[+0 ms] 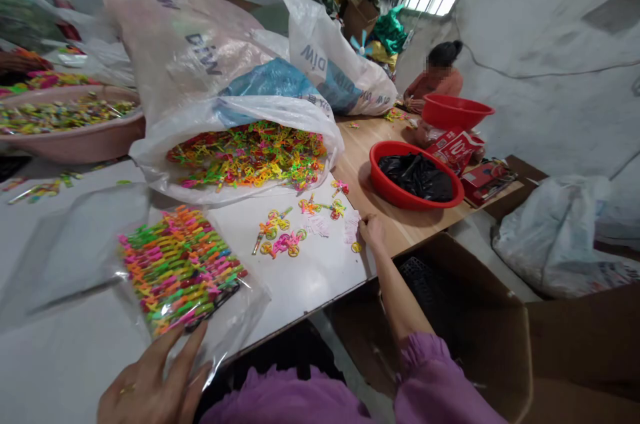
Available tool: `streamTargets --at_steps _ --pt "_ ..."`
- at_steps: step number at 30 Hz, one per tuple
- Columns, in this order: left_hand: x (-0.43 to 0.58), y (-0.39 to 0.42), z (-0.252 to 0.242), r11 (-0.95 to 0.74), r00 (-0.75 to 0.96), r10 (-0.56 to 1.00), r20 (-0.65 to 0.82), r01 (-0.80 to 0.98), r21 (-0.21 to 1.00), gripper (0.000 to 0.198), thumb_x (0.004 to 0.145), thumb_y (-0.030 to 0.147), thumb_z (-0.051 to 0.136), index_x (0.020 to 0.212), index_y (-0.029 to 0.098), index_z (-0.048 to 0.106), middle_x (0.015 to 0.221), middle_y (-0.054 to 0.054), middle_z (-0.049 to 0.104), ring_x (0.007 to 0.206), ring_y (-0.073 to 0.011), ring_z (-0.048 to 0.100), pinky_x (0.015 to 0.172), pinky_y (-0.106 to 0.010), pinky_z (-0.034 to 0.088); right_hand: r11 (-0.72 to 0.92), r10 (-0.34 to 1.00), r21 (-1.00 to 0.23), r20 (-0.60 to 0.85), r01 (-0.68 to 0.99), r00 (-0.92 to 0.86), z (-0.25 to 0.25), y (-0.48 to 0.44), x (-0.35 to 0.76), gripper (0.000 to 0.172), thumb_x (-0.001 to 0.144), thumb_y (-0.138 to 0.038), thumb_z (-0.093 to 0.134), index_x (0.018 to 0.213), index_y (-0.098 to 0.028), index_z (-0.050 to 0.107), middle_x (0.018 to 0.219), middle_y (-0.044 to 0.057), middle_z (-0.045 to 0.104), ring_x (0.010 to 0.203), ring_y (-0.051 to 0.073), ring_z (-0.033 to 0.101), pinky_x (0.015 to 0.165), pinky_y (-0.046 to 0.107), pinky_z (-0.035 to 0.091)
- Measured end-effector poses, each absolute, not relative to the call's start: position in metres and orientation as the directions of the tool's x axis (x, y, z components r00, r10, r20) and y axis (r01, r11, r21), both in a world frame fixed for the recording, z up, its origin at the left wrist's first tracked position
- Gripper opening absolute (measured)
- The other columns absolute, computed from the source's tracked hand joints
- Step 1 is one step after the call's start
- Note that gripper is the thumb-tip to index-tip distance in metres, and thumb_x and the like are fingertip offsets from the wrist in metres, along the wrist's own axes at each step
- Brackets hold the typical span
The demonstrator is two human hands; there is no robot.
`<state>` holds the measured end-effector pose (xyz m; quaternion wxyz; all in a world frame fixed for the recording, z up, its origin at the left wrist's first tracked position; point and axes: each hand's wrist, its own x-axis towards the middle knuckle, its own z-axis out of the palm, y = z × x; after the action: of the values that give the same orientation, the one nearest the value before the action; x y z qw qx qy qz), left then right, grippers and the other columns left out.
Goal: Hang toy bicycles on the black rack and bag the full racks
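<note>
Left hand (pixel 150 374), fingers apart, rests on the toy bag (pixel 183 271) at near left; light pressure should steady it. Right hand (pixel 373 234) is at paper slips (pixel 351 227), right; its grip I cannot tell; gentle touch should avoid creasing.

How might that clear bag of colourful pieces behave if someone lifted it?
The clear bag would probably sag somewhat, since its loose edges look thin and creased. It may be fairly light, as the pieces inside look like small plastic. Its glossy surface could feel slippery.
</note>
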<state>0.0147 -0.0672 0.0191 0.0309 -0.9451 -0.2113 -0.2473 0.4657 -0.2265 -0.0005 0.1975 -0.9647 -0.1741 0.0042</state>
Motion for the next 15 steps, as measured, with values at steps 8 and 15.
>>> streamTargets --at_steps 8,15 --pt "0.040 -0.083 0.050 -0.924 0.789 0.376 0.486 0.355 0.139 0.015 0.085 0.019 0.047 0.094 0.020 0.059 0.083 -0.004 0.064 0.081 -0.0201 0.058 0.073 -0.034 0.039 -0.576 0.722 -0.541 0.014 0.613 0.691 0.043 -0.246 0.375 0.018 0.078 -0.031 0.048 0.077 -0.018 0.060 0.070 0.002 0.063 0.064 0.015 0.057 0.059 0.024 0.039" --pt "0.047 -0.098 0.060 -0.947 0.832 0.320 0.454 0.294 0.130 0.018 0.090 0.022 0.041 0.099 0.016 0.056 0.080 -0.004 0.063 0.075 -0.0202 0.056 0.075 -0.036 0.037 -0.764 0.470 -0.475 0.052 0.436 0.881 0.014 -0.240 0.430 0.028 0.079 -0.027 0.049 0.099 -0.011 0.060 0.098 0.014 0.063 0.084 0.021 0.059 0.073 0.029 0.041"
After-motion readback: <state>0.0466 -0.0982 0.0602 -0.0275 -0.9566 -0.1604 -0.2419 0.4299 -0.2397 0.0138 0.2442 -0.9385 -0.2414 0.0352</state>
